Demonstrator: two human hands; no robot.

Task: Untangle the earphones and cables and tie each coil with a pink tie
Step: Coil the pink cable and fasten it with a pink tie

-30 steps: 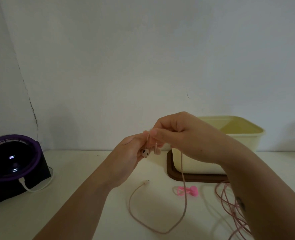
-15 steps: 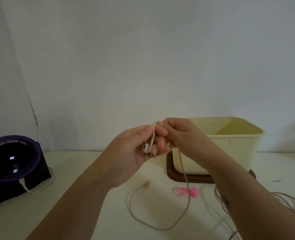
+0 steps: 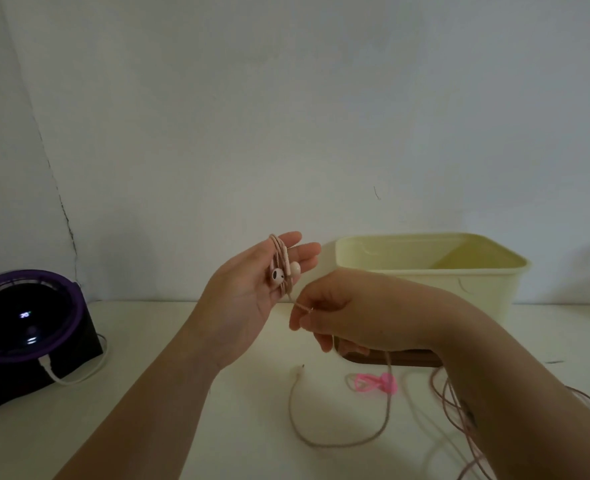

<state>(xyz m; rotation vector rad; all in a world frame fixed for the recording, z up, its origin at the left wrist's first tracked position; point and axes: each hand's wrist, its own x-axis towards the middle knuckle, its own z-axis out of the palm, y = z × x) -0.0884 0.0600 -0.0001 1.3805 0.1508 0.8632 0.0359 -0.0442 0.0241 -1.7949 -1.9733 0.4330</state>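
Left hand (image 3: 248, 292): fingers straight, cord (image 3: 281, 253) wound round them, earbuds (image 3: 277, 275) on palm. Right hand (image 3: 345, 313) pinches the cord at 5 o'clock from the winding; slack runs on toward 6 o'clock. Tie (image 3: 373, 382) lies on table (image 3: 169, 334), nearer the right hand.

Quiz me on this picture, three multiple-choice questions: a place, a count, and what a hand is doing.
1. Where is the pink tie? A on the purple fan; B on the table before the cream bin; C on the wall.
2. How many earbuds lie in the left hand? A none; B four; C two.
3. What does the right hand do? A pinches the earphone cable; B lies flat; C holds the tie.
Answers: B, it lies on the table; C, two show on the palm; A, it grips the cable below the coil.
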